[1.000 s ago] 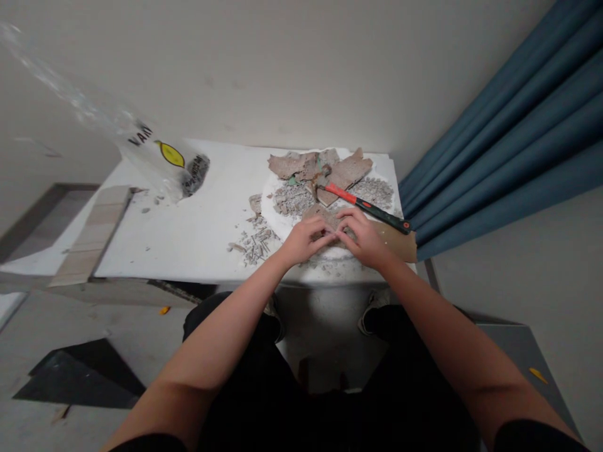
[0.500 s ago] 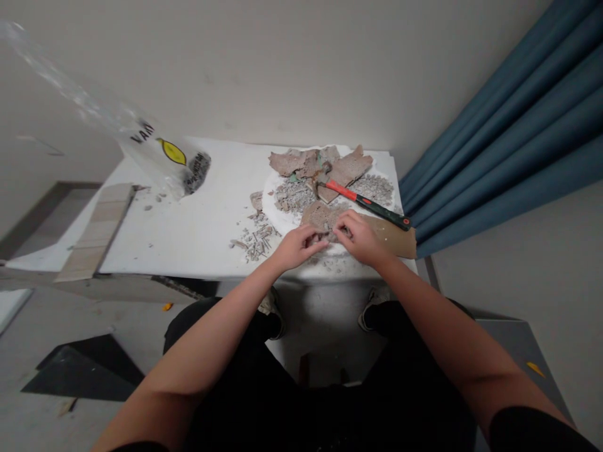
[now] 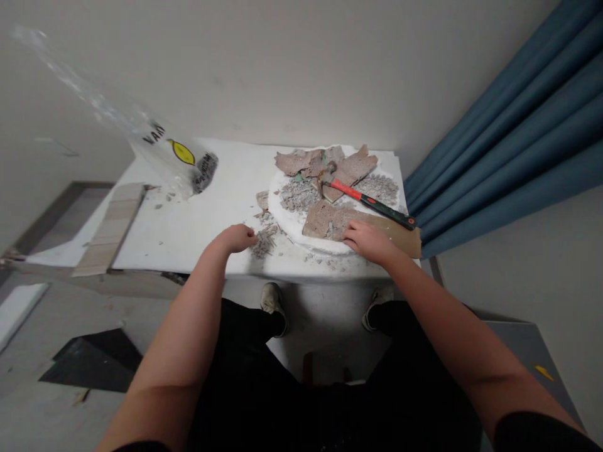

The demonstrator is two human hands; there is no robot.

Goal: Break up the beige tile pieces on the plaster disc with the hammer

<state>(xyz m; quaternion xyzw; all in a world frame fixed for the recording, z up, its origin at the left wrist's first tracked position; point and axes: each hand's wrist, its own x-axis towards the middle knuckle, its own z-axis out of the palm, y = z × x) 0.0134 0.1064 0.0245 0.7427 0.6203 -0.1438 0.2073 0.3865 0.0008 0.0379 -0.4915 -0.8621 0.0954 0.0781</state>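
Right grip (image 3: 366, 238) at rough, pitted, pinkish-brown slab (image 3: 321, 220).

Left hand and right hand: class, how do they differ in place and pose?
The left hand is left of the white disc, beside the scraps; the right hand is at the slab on the disc. The left hand is curled into a loose fist; the right hand has its fingertips bent down at the slab. Both are bare; I cannot tell if either holds anything.
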